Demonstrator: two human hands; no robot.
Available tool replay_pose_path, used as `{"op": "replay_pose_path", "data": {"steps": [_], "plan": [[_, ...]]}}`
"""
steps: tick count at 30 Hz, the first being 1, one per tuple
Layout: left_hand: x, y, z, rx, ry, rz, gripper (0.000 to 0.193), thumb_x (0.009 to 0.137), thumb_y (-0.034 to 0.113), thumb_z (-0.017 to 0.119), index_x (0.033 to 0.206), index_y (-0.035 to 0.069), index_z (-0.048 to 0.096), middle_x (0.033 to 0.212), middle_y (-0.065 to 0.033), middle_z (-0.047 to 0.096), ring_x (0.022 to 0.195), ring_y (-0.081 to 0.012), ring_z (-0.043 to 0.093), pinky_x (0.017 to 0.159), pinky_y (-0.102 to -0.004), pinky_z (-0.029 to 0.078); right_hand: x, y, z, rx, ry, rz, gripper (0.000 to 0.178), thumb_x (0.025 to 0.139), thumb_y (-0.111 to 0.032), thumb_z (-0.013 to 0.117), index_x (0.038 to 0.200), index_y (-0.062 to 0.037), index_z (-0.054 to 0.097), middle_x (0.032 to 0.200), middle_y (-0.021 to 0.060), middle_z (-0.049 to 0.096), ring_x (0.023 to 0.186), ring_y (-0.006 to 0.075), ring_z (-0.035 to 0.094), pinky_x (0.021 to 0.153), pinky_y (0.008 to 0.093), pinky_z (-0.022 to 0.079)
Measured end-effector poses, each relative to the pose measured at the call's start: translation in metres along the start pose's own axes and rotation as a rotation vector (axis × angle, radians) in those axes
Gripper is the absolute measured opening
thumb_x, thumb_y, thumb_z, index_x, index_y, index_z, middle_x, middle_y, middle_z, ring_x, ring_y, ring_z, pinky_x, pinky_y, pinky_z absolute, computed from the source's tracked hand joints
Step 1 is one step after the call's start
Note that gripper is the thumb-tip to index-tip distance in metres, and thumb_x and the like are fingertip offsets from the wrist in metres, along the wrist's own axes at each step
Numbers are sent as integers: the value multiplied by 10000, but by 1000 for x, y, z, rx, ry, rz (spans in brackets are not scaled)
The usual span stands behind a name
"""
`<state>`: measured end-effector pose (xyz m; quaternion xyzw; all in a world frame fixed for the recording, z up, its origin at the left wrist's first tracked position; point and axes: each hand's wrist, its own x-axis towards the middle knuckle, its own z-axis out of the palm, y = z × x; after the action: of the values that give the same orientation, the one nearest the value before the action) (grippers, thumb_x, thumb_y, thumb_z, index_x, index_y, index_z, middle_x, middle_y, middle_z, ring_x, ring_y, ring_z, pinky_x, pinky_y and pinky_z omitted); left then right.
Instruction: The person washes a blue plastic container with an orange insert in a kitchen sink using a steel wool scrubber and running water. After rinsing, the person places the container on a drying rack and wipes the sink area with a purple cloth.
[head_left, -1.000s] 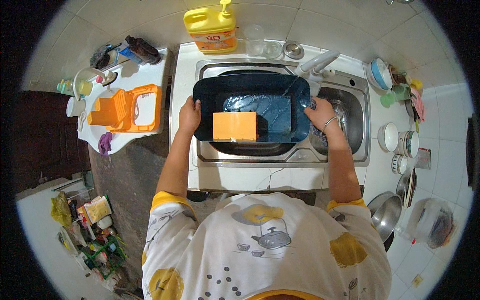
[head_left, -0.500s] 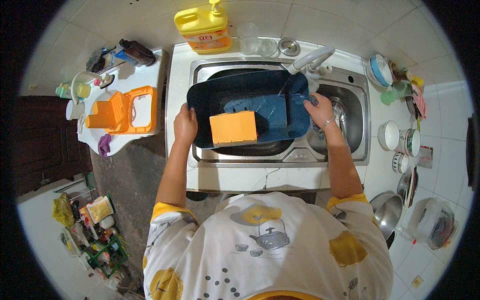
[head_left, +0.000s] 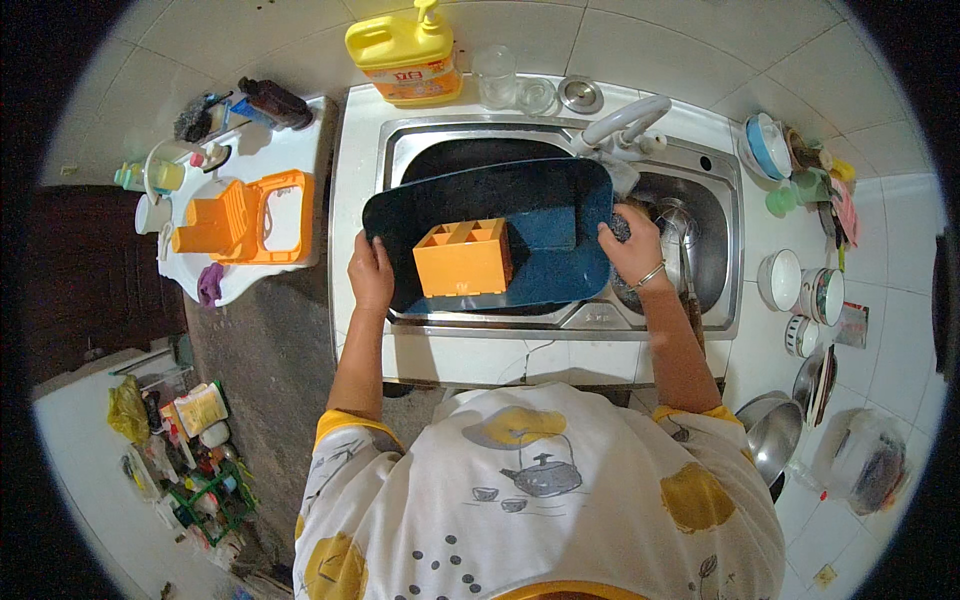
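The tub (head_left: 560, 275) lies between the left hand (head_left: 372, 274) and right hand (head_left: 637, 248), each pinching one end, a box (head_left: 462, 266) inside

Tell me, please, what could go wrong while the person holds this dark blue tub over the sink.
The dark blue tub could slip: the right hand seems to hold a dark scrubber together with it. The orange divided box inside might slide if the tub tips; whether it is fixed, I cannot tell. The tub's far right corner may knock the nearby faucet.
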<state>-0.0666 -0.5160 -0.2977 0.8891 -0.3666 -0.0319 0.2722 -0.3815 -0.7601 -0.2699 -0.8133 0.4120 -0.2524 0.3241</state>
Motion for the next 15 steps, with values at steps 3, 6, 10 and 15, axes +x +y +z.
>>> {"op": "replay_pose_path", "data": {"steps": [3,6,10,15], "plan": [[1,-3,4,17,-19,-40,235,937,149,466,1080,-34,498,767,-260,612,712,-403,619,598,-436,484,-1,-7,0,-10,-7,39,314,716,-183,672,946,18,601,863,202,621,800,358,610,727,388,486],[2,-2,4,4,-42,-86,244,938,160,466,1081,-36,498,781,-261,615,727,-408,621,611,-437,489,-3,-9,1,-30,6,20,311,716,-176,667,949,20,601,868,204,619,801,360,609,725,388,485],[0,-2,5,-47,28,-64,173,942,156,462,981,-10,494,750,-255,579,688,-435,573,579,-432,448,-4,-12,0,-9,-25,74,311,720,-170,662,960,18,602,887,202,621,811,360,608,730,386,486],[2,-4,8,-146,4,-104,228,934,170,474,1058,-15,526,805,-255,613,762,-408,611,646,-419,478,-9,-4,3,18,-4,70,301,734,-168,654,963,19,602,880,204,621,816,360,607,737,386,486]]}}
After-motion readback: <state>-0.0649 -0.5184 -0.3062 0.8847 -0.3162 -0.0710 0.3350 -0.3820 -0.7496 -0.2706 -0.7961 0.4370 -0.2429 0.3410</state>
